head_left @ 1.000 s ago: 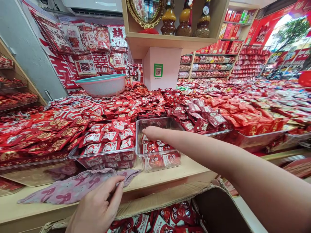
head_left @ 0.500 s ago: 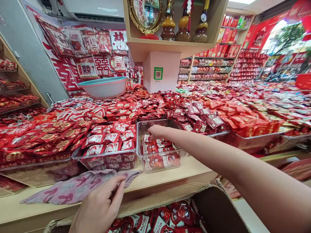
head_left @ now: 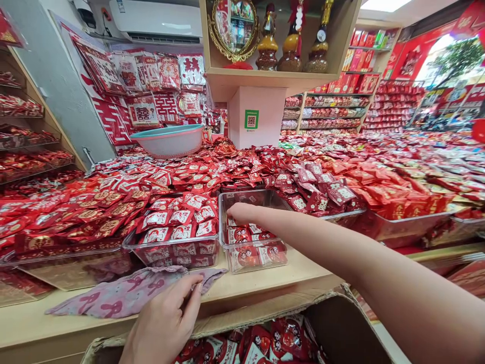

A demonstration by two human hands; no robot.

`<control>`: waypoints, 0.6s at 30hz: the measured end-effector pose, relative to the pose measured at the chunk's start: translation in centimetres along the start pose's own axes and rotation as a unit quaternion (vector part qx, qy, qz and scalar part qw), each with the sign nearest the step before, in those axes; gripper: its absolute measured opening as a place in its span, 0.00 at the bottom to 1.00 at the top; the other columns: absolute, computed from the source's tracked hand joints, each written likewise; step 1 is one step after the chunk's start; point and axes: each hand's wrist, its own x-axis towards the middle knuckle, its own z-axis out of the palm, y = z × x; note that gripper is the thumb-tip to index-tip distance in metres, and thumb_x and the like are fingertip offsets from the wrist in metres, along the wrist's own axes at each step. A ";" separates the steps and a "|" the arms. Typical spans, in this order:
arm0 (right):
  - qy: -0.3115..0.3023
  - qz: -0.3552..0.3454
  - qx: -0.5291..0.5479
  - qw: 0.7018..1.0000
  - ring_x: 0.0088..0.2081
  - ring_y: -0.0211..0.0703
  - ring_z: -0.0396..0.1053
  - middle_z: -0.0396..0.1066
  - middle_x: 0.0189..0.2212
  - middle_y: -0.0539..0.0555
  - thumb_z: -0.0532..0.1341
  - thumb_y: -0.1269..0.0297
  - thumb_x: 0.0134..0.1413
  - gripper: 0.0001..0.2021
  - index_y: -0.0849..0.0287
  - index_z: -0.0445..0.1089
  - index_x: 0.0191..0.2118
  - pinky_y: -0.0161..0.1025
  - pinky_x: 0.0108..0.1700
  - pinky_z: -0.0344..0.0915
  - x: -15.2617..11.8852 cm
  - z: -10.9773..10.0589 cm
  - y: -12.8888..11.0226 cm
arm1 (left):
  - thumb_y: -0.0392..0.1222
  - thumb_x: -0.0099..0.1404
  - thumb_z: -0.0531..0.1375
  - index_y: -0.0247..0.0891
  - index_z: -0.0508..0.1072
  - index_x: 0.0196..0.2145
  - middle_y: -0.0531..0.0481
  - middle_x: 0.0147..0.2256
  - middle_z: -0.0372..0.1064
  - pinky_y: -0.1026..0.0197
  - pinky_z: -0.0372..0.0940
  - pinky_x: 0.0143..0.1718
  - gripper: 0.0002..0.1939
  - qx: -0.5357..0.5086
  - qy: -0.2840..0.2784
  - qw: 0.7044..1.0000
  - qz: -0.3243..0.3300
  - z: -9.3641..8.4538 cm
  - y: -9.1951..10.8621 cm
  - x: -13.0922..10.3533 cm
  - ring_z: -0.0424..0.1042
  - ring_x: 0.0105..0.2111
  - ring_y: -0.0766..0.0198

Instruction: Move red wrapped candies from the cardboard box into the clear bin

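My right hand [head_left: 240, 213] reaches into a clear plastic bin [head_left: 223, 241], its fingers curled down and mostly hidden behind the hand. Beneath it, red and white candy packets [head_left: 242, 255] with cartoon figures lie in rows at the front of the bin. Whether the fingers grip a packet is hidden. My left hand [head_left: 166, 316] hovers over the near edge of an open cardboard box [head_left: 280, 309], thumb and forefinger tips together. I cannot make out anything between them. Similar loose packets [head_left: 261, 344] fill the box.
A pink patterned cloth [head_left: 121, 293] lies on the counter [head_left: 257, 280], left of the bin. Adjacent bins hold white-labelled red packets [head_left: 182, 217] and maroon packets [head_left: 314, 189]. Behind stand a blue and white basin [head_left: 168, 141] and a pillar [head_left: 265, 116] under a shelf [head_left: 273, 76].
The view has shifted slightly, so most things sit a little further right and lower. My right hand sits slightly lower against the bin's left side. My left hand keeps its pose.
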 end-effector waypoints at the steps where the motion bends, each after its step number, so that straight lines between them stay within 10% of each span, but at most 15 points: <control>1: 0.008 -0.004 -0.002 1.000 0.37 0.48 0.68 0.70 0.37 0.61 0.55 0.75 0.42 0.14 0.64 0.68 0.39 0.36 0.34 0.62 0.1 0.1 0.0 | 0.44 0.61 0.49 0.43 0.67 0.39 0.55 0.30 0.73 0.71 0.64 0.26 0.11 -0.002 -0.003 1.000 -0.006 0.0 0.0 0.0 0.72 0.27 0.68; 12: 0.025 0.020 0.013 0.999 0.38 0.46 0.67 0.69 0.38 0.61 0.56 0.70 0.45 0.11 0.64 0.69 0.38 0.34 0.35 0.60 -0.7 -1.6 0.0 | 0.43 0.60 0.49 0.41 0.68 0.38 0.52 0.32 0.74 0.71 0.65 0.26 0.12 0.013 0.015 1.000 0.018 -0.2 0.0 0.2 0.73 0.30 0.66; 18: 0.218 -0.020 0.106 0.970 0.39 0.40 0.65 0.69 0.37 0.55 0.46 0.62 0.55 0.14 0.59 0.66 0.38 0.33 0.39 0.59 -11.6 -7.1 -6.1 | 0.44 0.60 0.49 0.42 0.67 0.39 0.54 0.33 0.74 0.71 0.65 0.28 0.12 0.010 0.012 0.999 0.037 -0.1 -0.5 0.2 0.73 0.31 0.67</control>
